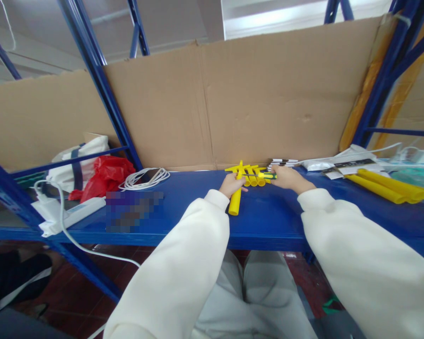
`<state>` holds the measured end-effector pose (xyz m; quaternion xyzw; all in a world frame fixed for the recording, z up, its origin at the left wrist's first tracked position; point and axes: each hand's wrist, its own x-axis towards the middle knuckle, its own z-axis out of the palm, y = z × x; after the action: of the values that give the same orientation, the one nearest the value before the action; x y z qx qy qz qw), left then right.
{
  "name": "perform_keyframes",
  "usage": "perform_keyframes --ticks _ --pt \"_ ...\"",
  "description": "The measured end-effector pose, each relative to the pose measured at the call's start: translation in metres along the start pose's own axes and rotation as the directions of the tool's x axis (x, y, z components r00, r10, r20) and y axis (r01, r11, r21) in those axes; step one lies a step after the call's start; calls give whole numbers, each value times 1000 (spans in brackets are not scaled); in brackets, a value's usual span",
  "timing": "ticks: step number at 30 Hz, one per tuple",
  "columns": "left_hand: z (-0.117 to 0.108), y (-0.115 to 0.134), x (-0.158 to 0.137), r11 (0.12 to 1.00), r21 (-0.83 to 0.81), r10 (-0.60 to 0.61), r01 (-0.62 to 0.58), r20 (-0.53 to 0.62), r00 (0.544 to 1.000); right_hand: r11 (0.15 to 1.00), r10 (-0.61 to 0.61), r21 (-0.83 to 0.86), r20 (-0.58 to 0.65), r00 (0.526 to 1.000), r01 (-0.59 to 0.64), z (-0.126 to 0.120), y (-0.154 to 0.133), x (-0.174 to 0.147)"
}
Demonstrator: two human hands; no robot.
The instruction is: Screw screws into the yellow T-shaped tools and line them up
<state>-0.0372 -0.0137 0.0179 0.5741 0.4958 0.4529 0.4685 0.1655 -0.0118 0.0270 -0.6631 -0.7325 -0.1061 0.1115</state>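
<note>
My left hand point(229, 184) is closed around a yellow plastic tube-like piece point(235, 200) whose open round end points toward me and whose far end tapers. In my right hand point(284, 178) is a screwdriver point(267, 175) with a yellow and dark handle. Its shaft runs left toward the held yellow piece; whether the tip touches a screw is too small to tell. Just behind and between my hands, several similar yellow pieces point(257, 181) lie in a row on the blue shelf point(198, 207).
More yellow tubes point(385, 186) lie at the right beside white packets point(353, 157). Small striped boxes point(282, 163) stand against the cardboard panel point(268, 94). Leftward are a coiled white cable point(146, 179), a red plastic bag point(108, 174) and a power strip point(81, 212). Blue uprights point(116, 108) frame the shelf.
</note>
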Motion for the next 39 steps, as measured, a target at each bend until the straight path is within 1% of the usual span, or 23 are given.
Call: perform_keyframes --ticks 5,9,12,15,20,23,25,29,31,34,39 --pt "-3 0 0 1000 26 -17 17 10 1000 999 -14 29 3 1000 14 -3 -3 -2" --pt "-3 -3 5 1000 24 -12 11 21 1000 1000 -31 2 -1 1000 31 -3 -2 -1" --pt "-1 -5 6 1000 24 11 -12 15 1000 1000 -2 -4 -16 1000 2 -2 -2 -1" --pt "-1 -5 6 1000 16 15 -15 9 1000 1000 26 14 -5 1000 -26 -3 -3 -3" --pt "-3 -5 6 1000 12 -5 5 12 1000 1000 -7 -14 17 1000 7 -5 -5 -4" --pt "-2 -7 9 1000 -7 23 -23 6 1000 1000 -19 -9 19 1000 19 -6 -6 -3" --pt "-1 -9 11 999 -20 36 -36 5 999 1000 -15 5 -2 1000 15 -5 -6 -2" --pt "-1 -11 13 999 -34 39 -39 7 999 1000 8 12 -13 1000 -8 -2 -2 -1" --pt "-1 -10 11 998 -39 43 -42 10 999 1000 1 2 -11 1000 -1 -1 -1 -1" --pt "-1 -8 8 1000 -7 29 -29 5 1000 1000 -25 -8 -27 999 25 0 -1 -1" --pt "-1 -4 4 999 51 8 -7 -1 1000 999 -21 -30 7 1000 21 0 -2 0"
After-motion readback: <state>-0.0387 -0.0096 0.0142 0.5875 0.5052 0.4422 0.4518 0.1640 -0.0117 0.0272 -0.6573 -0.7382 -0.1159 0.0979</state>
